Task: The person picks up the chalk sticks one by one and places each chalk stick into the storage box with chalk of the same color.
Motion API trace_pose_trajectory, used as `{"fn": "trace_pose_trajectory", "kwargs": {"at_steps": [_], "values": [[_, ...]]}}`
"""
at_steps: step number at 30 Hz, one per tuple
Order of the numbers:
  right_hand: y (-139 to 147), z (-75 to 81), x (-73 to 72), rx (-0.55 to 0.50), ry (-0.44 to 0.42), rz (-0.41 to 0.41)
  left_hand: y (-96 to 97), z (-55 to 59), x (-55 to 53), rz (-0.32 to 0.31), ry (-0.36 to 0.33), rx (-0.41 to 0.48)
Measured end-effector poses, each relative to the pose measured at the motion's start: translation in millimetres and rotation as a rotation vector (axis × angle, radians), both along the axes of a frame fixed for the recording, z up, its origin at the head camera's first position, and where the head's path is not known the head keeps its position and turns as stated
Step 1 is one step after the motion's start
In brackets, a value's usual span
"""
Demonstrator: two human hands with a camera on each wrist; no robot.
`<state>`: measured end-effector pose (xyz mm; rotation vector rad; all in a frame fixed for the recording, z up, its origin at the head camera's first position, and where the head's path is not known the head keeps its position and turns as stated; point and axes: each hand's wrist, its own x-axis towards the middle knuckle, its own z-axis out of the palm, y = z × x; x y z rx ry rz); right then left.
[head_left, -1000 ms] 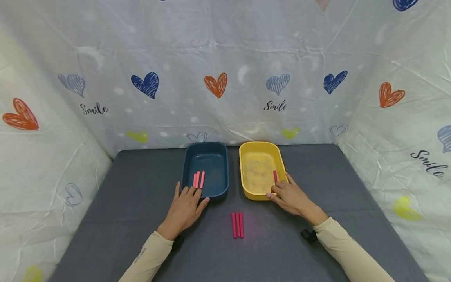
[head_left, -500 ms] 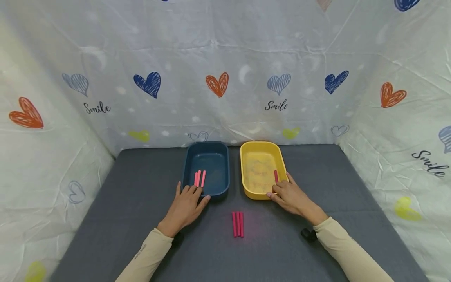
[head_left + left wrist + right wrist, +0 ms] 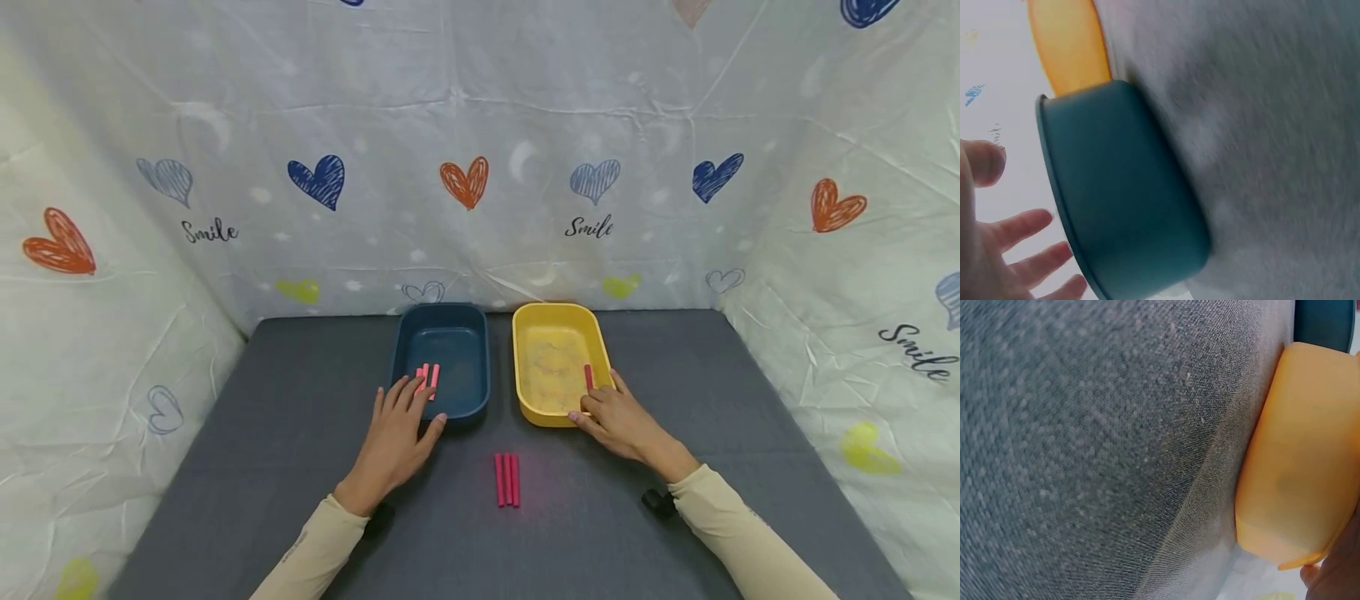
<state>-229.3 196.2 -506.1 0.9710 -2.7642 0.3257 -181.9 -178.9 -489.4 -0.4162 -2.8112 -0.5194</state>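
Observation:
My left hand (image 3: 393, 433) reaches over the near left rim of the blue tray (image 3: 467, 350), fingers extended and spread. Its fingertips partly cover the pink sticks (image 3: 435, 375) lying inside; contact is unclear. Seen from the left wrist, the fingers (image 3: 1025, 228) stand beside the tray's rim. At the near right corner of the yellow tray (image 3: 551, 333) is my right hand (image 3: 618, 421), its fingers bent over the rim and its thumb at the front edge. A dark red stick (image 3: 588, 377) shows just beyond those fingers, its near end hidden, so a grip on it cannot be made out.
Three dark red sticks (image 3: 507, 480) lie side by side on the grey tablecloth (image 3: 480, 550), in front of the gap between the trays. A white curtain (image 3: 390, 217) printed with hearts hangs behind the table and along both sides.
My left hand's fingers have moved farther into the blue tray, over the left pink sticks. The right hand and the dark red sticks have stayed in place.

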Motion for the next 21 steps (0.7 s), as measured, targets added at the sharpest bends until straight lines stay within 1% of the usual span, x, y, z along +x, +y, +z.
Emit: {"fn": "trace_pose_trajectory", "kwargs": {"at_steps": [5,9,12,16,21], "values": [[0,-0.6,0.4,-0.004,-0.003,-0.005,5.8,3.9,8.8,-0.069,0.063,0.092],[0,0.1,0.7,-0.010,-0.004,-0.004,11.5,5.9,16.7,-0.126,0.108,0.114],[0,-0.2,0.6,-0.008,0.000,-0.003,17.2,6.4,22.9,-0.148,0.115,0.116],[1,-0.9,0.0,-0.001,0.008,-0.002,26.7,5.9,32.1,-0.154,0.087,0.104],[1,-1.8,-1.2,0.005,0.005,-0.001,39.5,3.2,42.6,-0.161,-0.023,0.076]]}}
